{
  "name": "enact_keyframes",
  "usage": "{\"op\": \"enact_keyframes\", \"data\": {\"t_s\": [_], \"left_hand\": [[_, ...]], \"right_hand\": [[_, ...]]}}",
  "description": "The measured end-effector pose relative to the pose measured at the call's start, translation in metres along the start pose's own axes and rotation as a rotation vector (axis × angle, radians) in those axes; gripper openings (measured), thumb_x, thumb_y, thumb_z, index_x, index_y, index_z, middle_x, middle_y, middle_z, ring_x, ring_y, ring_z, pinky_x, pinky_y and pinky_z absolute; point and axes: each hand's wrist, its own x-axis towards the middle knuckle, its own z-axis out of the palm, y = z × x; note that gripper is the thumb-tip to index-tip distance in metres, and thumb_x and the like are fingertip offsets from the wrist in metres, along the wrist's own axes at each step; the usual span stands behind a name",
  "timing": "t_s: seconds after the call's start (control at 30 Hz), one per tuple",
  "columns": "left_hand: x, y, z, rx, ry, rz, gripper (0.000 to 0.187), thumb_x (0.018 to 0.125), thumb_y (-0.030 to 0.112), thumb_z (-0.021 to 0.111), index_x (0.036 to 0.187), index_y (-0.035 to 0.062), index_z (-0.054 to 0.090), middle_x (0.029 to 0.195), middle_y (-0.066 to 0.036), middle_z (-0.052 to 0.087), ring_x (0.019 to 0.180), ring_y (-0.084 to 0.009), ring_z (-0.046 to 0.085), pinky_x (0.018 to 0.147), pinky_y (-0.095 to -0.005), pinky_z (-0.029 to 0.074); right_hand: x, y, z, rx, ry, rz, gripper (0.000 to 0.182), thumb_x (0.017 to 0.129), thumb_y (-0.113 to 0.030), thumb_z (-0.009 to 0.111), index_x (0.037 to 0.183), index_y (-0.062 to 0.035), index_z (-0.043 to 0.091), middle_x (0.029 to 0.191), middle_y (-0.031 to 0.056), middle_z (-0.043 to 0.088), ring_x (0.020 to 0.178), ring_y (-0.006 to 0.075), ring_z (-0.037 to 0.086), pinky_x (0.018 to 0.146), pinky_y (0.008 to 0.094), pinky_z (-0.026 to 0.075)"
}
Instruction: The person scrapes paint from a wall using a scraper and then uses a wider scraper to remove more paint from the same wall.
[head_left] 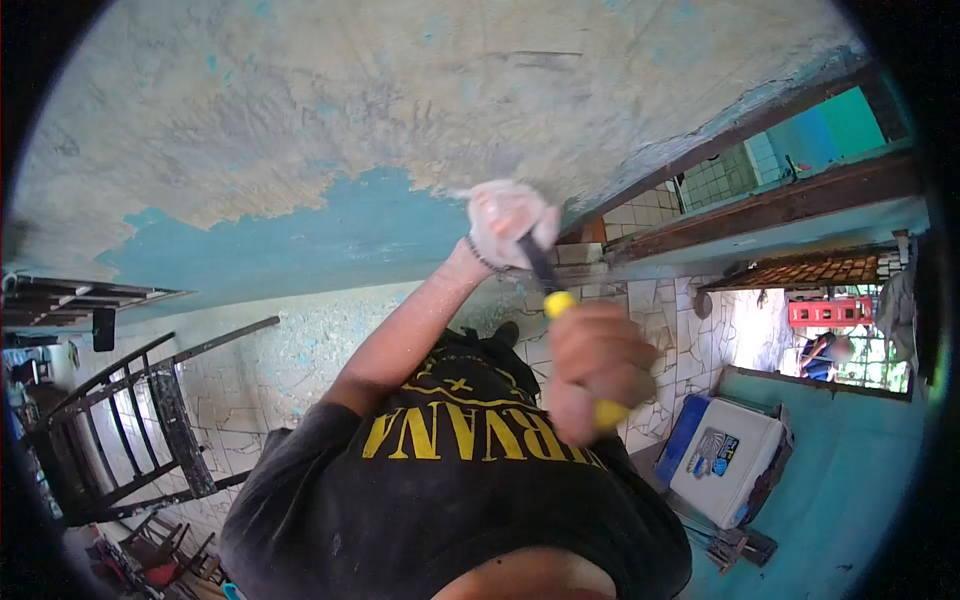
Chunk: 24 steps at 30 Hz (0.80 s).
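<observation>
— Where is the tool, and what has hold of it?

— Both hands have it. The right hand (597, 372) is closed in a fist round the yellow handle (560, 302). A bit of yellow shows above the fist and a bit more below it. That hand is blurred, so I cannot make out the single fingers.

— And the other one?

— The left hand (510, 225) wears a thin pale glove, with a bracelet at the wrist. It is curled round the far end of the dark shaft (541, 265), which runs from the yellow handle up into the glove. The tip of the tool is hidden behind that hand.

— So the tool sits between the two hands?

— Yes. It slants from the right fist, which is near the chest, up and left to the gloved hand, which is against the painted surface (300, 120).

— What does that surface look like there?

— It is pale and worn. The blue paint (330, 235) is left only in a ragged patch, and the gloved hand sits at the right edge of that patch.

— Anything else around?

— The black shirt (450, 500) with yellow lettering fills the bottom of the view. A white and blue cooler box (725, 455) stands to the right, well away from the hands. A dark metal frame (130, 420) is at the left. A red crate (830, 312) and another person (825, 355) are far off at the right edge.
</observation>
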Motion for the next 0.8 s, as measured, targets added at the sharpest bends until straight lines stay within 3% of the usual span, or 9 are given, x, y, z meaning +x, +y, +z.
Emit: {"op": "enact_keyframes", "data": {"t_s": [0.1,0.2,0.3,0.4,0.53,0.57,0.67,0.8], "left_hand": [[-0.031,-0.014,0.001,0.025,0.05,0.004,0.037,0.086,0.014,0.069,0.06,0.0091,0.044,0.055,-0.007,0.044,0.044,-0.0289,0.047,0.046,-0.0401,0.037],[-0.032,-0.008,0.003,0.053,0.003,-0.05,0.032,0.079,0.011,0.071,0.061,0.0106,0.045,0.054,-0.007,0.045,0.046,-0.0299,0.05,0.047,-0.0419,0.039],[0.008,0.006,-0.002,0.031,-0.039,-0.042,0.029,0.074,0.009,0.073,0.062,0.0119,0.047,0.054,-0.006,0.046,0.046,-0.0304,0.05,0.047,-0.0412,0.039],[0.034,0.018,0.002,-0.049,0.023,0.032,0.028,0.074,0.009,0.073,0.062,0.0129,0.047,0.053,-0.006,0.046,0.045,-0.029,0.05,0.047,-0.0395,0.039],[-0.026,-0.01,0.009,0.041,0.083,0.028,0.032,0.082,0.008,0.072,0.062,0.0083,0.047,0.054,-0.008,0.044,0.045,-0.0288,0.048,0.047,-0.0402,0.039],[-0.036,-0.013,0.005,0.055,0.039,-0.045,0.033,0.082,0.007,0.071,0.06,0.008,0.046,0.054,-0.009,0.044,0.045,-0.0292,0.048,0.047,-0.0413,0.039],[-0.042,-0.013,0.008,0.05,0.006,-0.022,0.031,0.079,0.007,0.072,0.06,0.0094,0.047,0.054,-0.008,0.044,0.045,-0.0295,0.049,0.047,-0.0415,0.038],[0.012,0.012,0.003,-0.063,-0.043,0.01,0.031,0.078,0.007,0.072,0.06,0.01,0.047,0.054,-0.007,0.045,0.045,-0.03,0.049,0.046,-0.041,0.037]], "right_hand": [[-0.019,0.014,-0.003,0.016,-0.156,0.091,0.02,0.078,-0.001,0.068,0.072,-0.0053,0.049,0.062,0.0035,0.056,0.048,0.0207,0.054,0.051,0.0378,0.051],[-0.013,0.017,-0.011,0.109,-0.15,0.109,0.019,0.076,-0.001,0.068,0.072,-0.0039,0.05,0.063,0.0047,0.057,0.048,0.0208,0.054,0.049,0.0374,0.05],[0.0,0.004,-0.021,0.092,0.002,0.07,0.018,0.075,-0.001,0.067,0.072,-0.003,0.049,0.063,0.0054,0.057,0.048,0.0209,0.054,0.048,0.0378,0.05],[0.023,-0.011,-0.024,0.114,-0.082,-0.003,0.017,0.075,-0.003,0.066,0.071,-0.0034,0.049,0.062,0.005,0.056,0.047,0.0203,0.054,0.049,0.0374,0.05],[-0.002,0.009,-0.015,0.045,-0.109,0.023,0.018,0.082,-0.009,0.064,0.072,-0.0053,0.05,0.059,0.0044,0.053,0.046,0.0185,0.051,0.047,0.036,0.047],[-0.011,0.016,-0.012,0.029,-0.115,0.027,0.018,0.084,-0.01,0.064,0.072,-0.0058,0.05,0.058,0.0043,0.053,0.045,0.0181,0.051,0.047,0.0356,0.046],[-0.015,0.015,-0.008,0.022,-0.142,0.097,0.021,0.088,-0.014,0.065,0.074,-0.0063,0.051,0.057,0.0031,0.052,0.044,0.0176,0.049,0.047,0.0358,0.045],[-0.002,-0.004,-0.012,-0.041,-0.011,-0.052,0.026,0.089,-0.016,0.067,0.073,-0.0073,0.048,0.055,0.0026,0.05,0.044,0.0155,0.048,0.047,0.0343,0.046]]}}
